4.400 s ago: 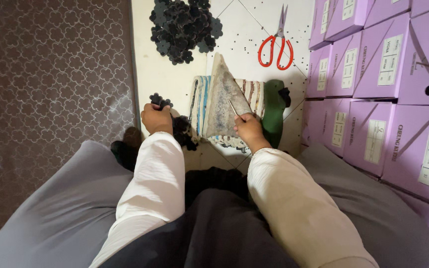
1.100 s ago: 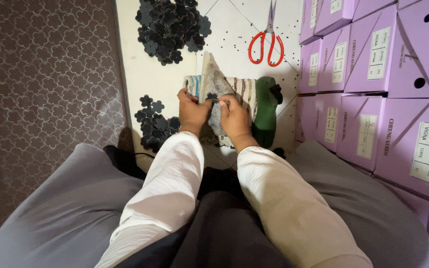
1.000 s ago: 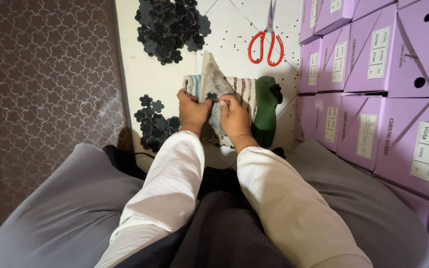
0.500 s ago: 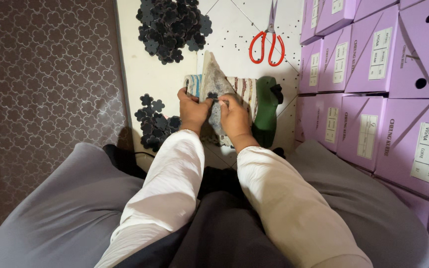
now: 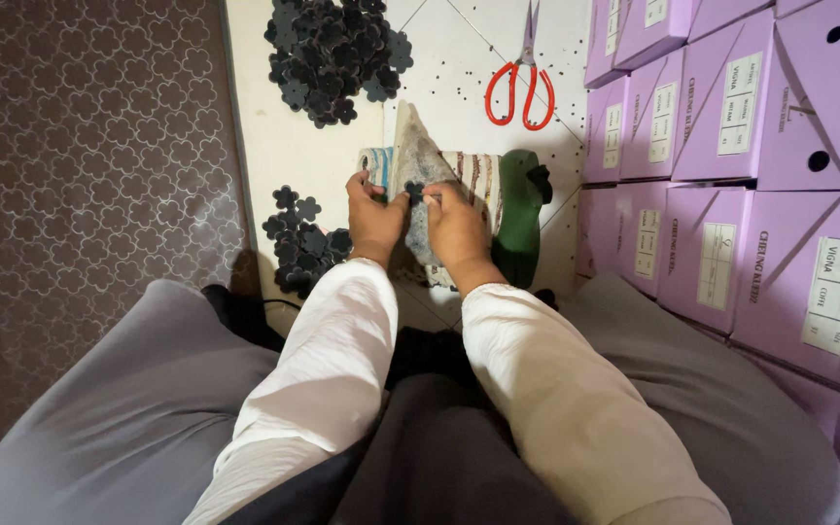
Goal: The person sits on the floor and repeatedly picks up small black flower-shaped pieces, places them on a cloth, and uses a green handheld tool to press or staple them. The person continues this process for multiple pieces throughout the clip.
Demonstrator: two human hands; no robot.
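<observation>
Fingertips of both hands meet at centre frame, pinching 1 small dark flower cutout (image 5: pixel 414 189) against a pointed grey fabric piece (image 5: pixel 416 160). Left hand (image 5: pixel 373 216) and right hand (image 5: pixel 457 222) are both closed on it. Likely risk: the tiny cutout slips from the pinch, since little of it is gripped. Just left lies a small pile of cutouts (image 5: pixel 298 243); a bigger pile (image 5: pixel 332 49) sits top centre. Red scissors (image 5: pixel 521 86) lie upper right, purple boxes (image 5: pixel 731 175) crowd the right edge.
</observation>
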